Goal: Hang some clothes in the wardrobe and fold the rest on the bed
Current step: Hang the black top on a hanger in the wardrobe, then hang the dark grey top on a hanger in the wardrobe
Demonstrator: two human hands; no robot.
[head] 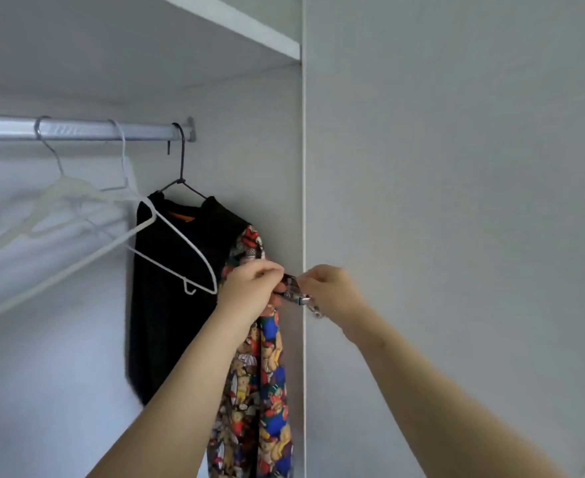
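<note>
Inside a white wardrobe (249, 150), under a shelf (235, 22): a metal rail (77, 128) carrying white hangers (87, 215) — empty — and a dark hanger (180, 167) at the rail's right end. On the dark hanger, a black garment (177, 288) with a bright cartoon-print sleeve (266, 391) hanging down its right side, close to the wardrobe's side panel (277, 167). Left hand (249, 291) closed, pinching the printed fabric at sleeve height. Right hand (332, 291) closed too, fingertips nipping a small piece of the same print — pulled out level between both hands, just beside the panel's front edge. Both forearms raised, bare.
</note>
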